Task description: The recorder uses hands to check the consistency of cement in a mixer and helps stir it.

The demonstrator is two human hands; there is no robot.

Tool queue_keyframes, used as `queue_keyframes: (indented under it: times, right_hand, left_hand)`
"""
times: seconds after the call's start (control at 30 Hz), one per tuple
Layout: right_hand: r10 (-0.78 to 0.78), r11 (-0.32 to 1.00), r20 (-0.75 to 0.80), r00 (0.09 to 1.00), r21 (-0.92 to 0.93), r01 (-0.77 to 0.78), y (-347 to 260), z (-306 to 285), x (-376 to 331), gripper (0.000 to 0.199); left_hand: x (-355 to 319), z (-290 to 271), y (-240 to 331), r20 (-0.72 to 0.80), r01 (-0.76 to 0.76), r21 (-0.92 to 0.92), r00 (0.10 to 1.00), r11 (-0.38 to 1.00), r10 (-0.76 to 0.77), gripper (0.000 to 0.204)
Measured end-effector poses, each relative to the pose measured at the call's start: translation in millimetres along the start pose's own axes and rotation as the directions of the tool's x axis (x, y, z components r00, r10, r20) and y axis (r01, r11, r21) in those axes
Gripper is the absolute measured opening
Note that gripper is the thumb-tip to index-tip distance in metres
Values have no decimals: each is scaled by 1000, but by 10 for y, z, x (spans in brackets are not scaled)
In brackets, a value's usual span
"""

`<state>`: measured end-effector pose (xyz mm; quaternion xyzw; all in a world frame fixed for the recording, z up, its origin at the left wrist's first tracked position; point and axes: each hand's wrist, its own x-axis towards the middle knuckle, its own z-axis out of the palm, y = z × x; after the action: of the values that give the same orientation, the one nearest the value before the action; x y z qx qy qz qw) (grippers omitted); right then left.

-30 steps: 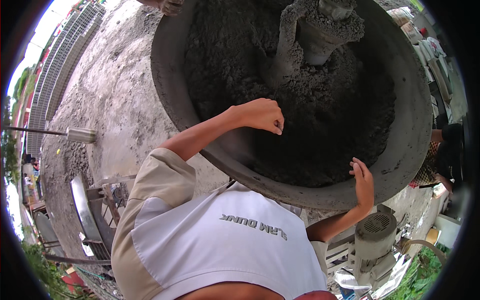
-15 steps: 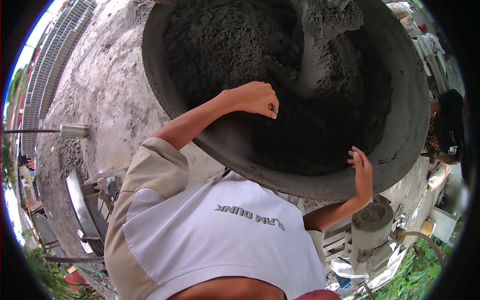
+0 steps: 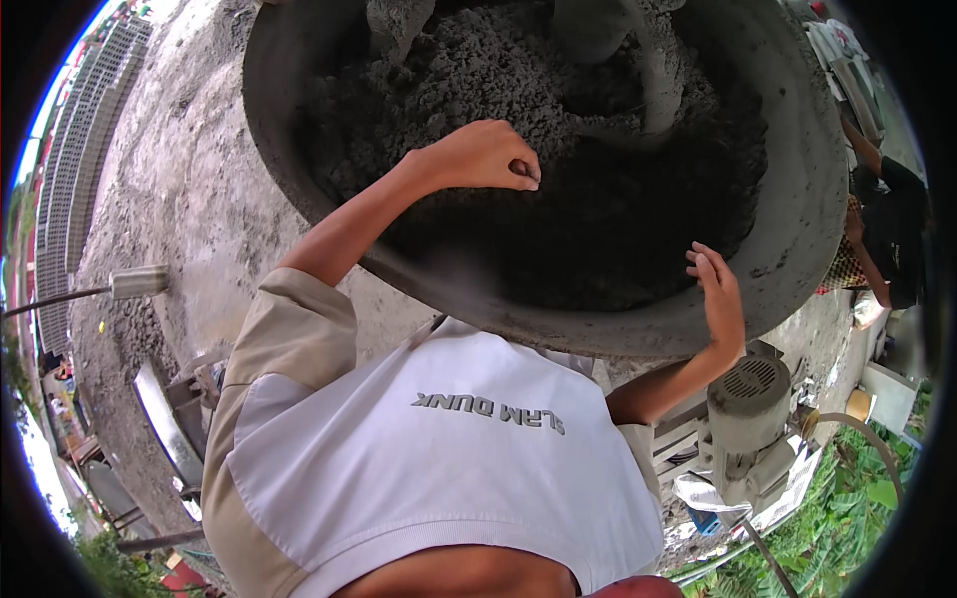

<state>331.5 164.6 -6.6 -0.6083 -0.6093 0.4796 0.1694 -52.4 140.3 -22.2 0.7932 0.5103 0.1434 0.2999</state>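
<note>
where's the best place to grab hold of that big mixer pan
Grip the mixer pan by its thick rolled rim on the near side, coming from outside and above. The right hand already rests there; the inside is full of grey mix, where the left hand reaches.

Wet mix (image 3: 518, 90) in mixer pan (image 3: 797, 229); motor (image 3: 746, 419) below pan at right; block rows (image 3: 75, 149) far left

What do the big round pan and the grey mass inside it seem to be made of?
Pan: probably steel, judging by its thin, smooth, curved rim, coated with dull grey crust. Grey mass: likely damp cement or mortar mix; it looks crumbly, lumpy and dark. The left hand reaches into it.
</note>
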Motion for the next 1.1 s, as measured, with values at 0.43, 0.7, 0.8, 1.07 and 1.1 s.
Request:
queue_keyframes:
  times: [0.43, 0.7, 0.8, 1.07, 1.1]
  right_hand:
    - [-49, 999, 15, 999, -8, 49, -22, -1, -25, 43]
    - [-71, 996, -4, 997, -52, 71, -22, 3, -22, 43]
    - [45, 998, 60, 997, 51, -48, -72, -2, -44, 44]
    - [23, 998, -40, 999, -53, -25, -130, 1, -70, 40]
    - [14, 999, -39, 999, -51, -16, -87, -8, -55, 40]
  left_hand:
    - [6, -13, -21, -72, -18, -28, 997, 999, 16, 20]
    - [-3, -47, -22, -94, -53, -30, 994, 998, 50, 20]
    - [-4, -46, -5, -80, -56, -53, 995, 997, 52, 20]
    - [-19, -28, 28, -93, -28, 28, 995, 999, 30, 19]
    - [-17, -26, 22, -112, -18, 6, 994, 1000, 19, 21]
